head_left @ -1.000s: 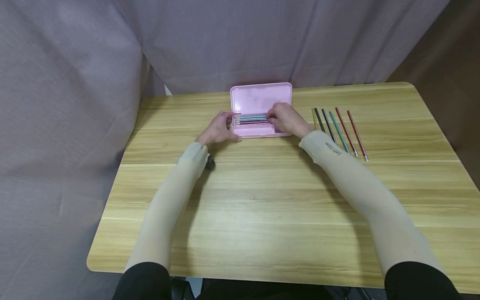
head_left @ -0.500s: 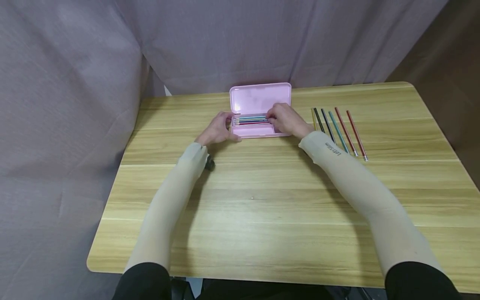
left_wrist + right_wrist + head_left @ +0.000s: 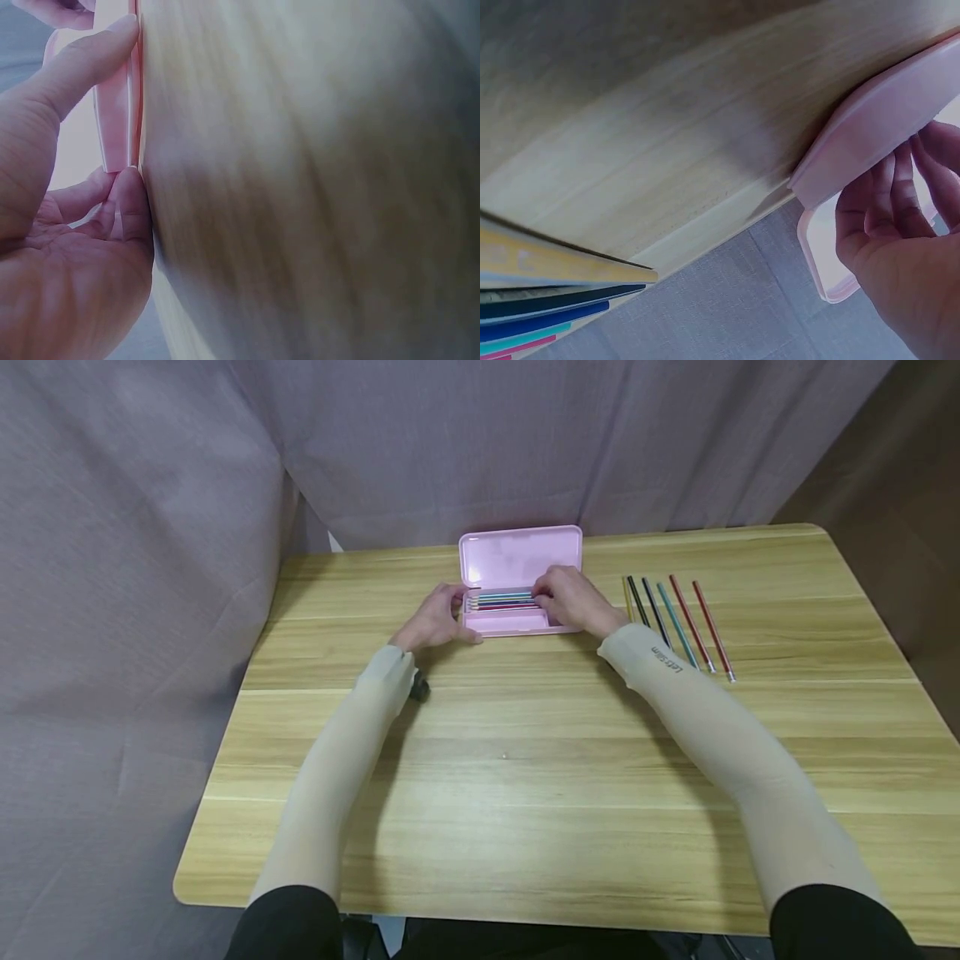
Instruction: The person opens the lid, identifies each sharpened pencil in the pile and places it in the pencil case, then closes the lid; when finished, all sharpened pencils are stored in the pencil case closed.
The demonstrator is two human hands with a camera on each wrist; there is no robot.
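Pink pencil case (image 3: 517, 602) open at far middle of tabletop (image 3: 525, 760), long axis left-right, lid raised toward curtain (image 3: 450, 443). Pencils inside (image 3: 502, 601) lying left-right, tips to left. Left hand (image 3: 435, 618) at case's left end, thumb and fingers pinching its edge. Right hand (image 3: 573, 599) over right end, fingers curled into tray onto pencils; actual grip not discernible. Six loose pencils (image 3: 675, 622) in row just right of right hand.
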